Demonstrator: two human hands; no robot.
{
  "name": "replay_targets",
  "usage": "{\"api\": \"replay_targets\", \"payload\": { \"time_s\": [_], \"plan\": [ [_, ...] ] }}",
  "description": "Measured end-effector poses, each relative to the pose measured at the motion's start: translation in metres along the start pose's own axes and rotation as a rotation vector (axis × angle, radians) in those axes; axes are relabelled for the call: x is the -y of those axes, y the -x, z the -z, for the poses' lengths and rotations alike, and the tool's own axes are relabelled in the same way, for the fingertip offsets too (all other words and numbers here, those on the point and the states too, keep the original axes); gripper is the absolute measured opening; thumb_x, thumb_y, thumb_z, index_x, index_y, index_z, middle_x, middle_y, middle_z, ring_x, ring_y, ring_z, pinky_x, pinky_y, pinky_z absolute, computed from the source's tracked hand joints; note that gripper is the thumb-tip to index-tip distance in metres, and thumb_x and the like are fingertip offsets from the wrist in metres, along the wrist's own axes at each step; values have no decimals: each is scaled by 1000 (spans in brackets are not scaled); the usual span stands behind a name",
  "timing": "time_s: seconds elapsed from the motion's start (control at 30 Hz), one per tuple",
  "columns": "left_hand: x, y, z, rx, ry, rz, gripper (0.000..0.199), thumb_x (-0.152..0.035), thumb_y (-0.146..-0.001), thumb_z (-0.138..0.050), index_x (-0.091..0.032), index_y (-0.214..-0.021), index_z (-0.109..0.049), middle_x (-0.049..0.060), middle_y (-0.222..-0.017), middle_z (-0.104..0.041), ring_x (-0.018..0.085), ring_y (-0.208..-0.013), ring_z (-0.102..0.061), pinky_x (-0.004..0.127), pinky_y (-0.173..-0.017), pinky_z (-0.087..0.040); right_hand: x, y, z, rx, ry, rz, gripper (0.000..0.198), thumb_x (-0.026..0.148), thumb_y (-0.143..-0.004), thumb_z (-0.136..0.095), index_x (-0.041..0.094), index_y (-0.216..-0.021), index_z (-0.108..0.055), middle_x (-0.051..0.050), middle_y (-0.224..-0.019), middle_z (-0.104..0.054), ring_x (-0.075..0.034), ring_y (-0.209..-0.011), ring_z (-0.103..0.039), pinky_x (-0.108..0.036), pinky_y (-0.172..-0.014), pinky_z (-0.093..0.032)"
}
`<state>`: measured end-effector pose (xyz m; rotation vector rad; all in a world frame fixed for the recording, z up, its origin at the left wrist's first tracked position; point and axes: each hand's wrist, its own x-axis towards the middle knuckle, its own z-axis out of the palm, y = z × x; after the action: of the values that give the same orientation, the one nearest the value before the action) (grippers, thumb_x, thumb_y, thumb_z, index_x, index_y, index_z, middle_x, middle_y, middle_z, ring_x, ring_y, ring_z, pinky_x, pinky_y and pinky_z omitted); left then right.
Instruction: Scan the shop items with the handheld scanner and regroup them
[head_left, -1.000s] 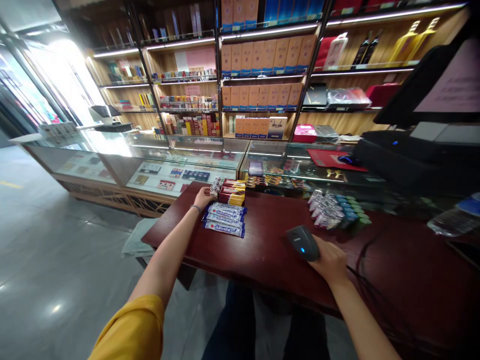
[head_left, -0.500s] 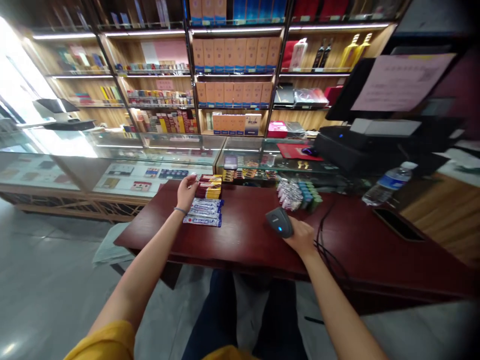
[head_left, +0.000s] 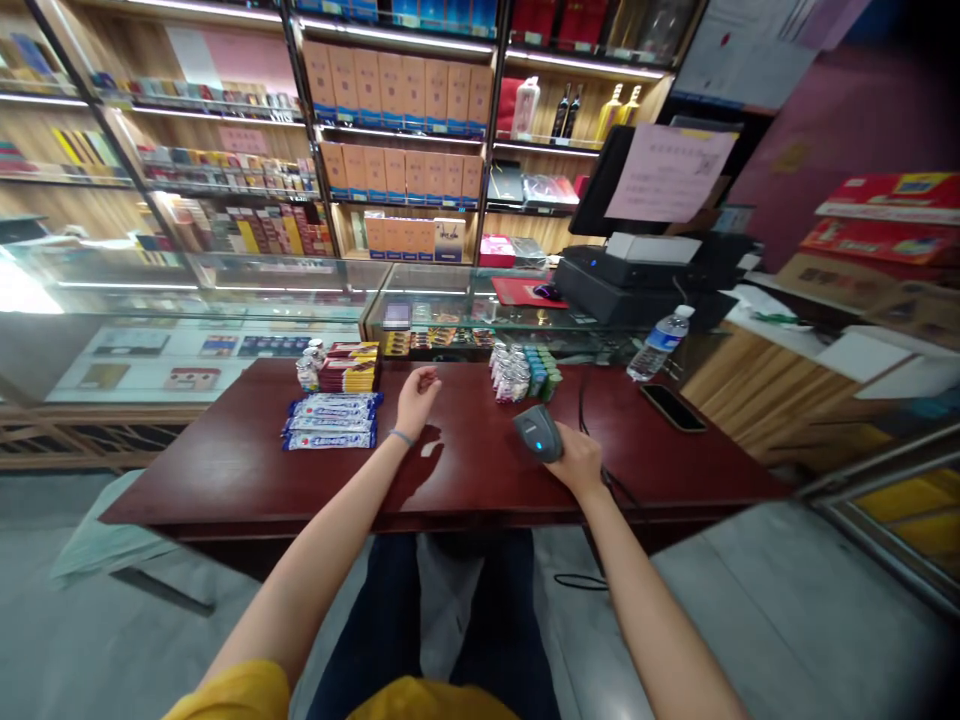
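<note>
My right hand [head_left: 580, 460] grips a dark barcode scanner [head_left: 538, 432] by its handle, just above the wooden table [head_left: 465, 480]; a small blue light glows on it. Over the middle of the table hovers my left hand [head_left: 417, 404], fingers loosely bent, with nothing visible in them. Left of that hand lie blue-and-white wrapped sticks [head_left: 332, 420]. Behind these are dark red and yellow packets [head_left: 351, 367] and a few small silvery packs [head_left: 309, 366]. Beyond the scanner stand rows of silvery-pink packs [head_left: 510, 374] and green packs [head_left: 541, 372].
A water bottle [head_left: 661, 344] and a phone [head_left: 673, 408] are on the table's right side. Black cable [head_left: 583, 400] runs by my right hand. Behind stand a glass counter [head_left: 300, 300] and a monitor [head_left: 604, 180]. A stool [head_left: 112, 530] is at left.
My left hand has moved right, away from the red and yellow packets, and silvery packs now show where it was. The view has turned right. The scanner stays in my right hand.
</note>
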<state>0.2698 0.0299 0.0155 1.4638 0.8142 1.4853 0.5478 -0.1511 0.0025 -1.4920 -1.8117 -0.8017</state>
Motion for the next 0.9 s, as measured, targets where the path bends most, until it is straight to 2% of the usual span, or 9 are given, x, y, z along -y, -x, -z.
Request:
{"api": "replay_targets", "payload": {
  "time_s": [0.2,0.33,0.47,0.67,0.77,0.9],
  "plan": [
    [17,22,-63,72,69,68,34,-27,-78,-65,-19,-110,-59,7,-106,-62,18,-101,-61,37,-95,-48,-19,12,9,-1,31,-31,35,32,-79,-56,13,-107,-62,-7,-80,-70,-18,-71,-63,-27,-67,-43],
    [30,28,-94,106,26,85,41,-24,-76,-67,-18,-115,-56,8,-107,-60,17,-98,-61,38,-96,-48,-29,17,10,29,54,-28,33,32,-78,-55,14,-105,-61,-7,-84,-71,-18,-71,-62,-28,-66,-42],
    [45,22,-119,102,-73,111,55,-19,-68,-74,-17,-120,-55,13,-119,-56,22,-106,-58,39,-91,-51,-33,20,10,27,59,-29,33,32,-79,-55,14,-105,-61,-6,-83,-70,-18,-70,-62,-28,-67,-41],
    [58,10,-143,199,-108,23,66,-15,-63,-78,-17,-124,-53,12,-117,-57,23,-106,-59,42,-96,-48,-32,21,9,10,38,-39,34,36,-81,-55,13,-105,-61,-7,-83,-70,-18,-71,-63,-29,-67,-40],
    [59,8,-147,187,-155,3,71,-14,-60,-79,-18,-126,-52,11,-117,-57,25,-109,-57,43,-100,-44,-31,21,8,0,25,-43,35,36,-82,-54,13,-107,-62,-8,-86,-71,-19,-75,-64,-29,-68,-41],
    [60,6,-150,163,-149,-9,68,-15,-58,-81,-18,-120,-55,10,-111,-59,26,-109,-55,43,-100,-42,-31,22,8,25,18,-63,37,36,-82,-53,13,-110,-61,-9,-89,-71,-19,-78,-65,-29,-70,-42]
  ]
}}
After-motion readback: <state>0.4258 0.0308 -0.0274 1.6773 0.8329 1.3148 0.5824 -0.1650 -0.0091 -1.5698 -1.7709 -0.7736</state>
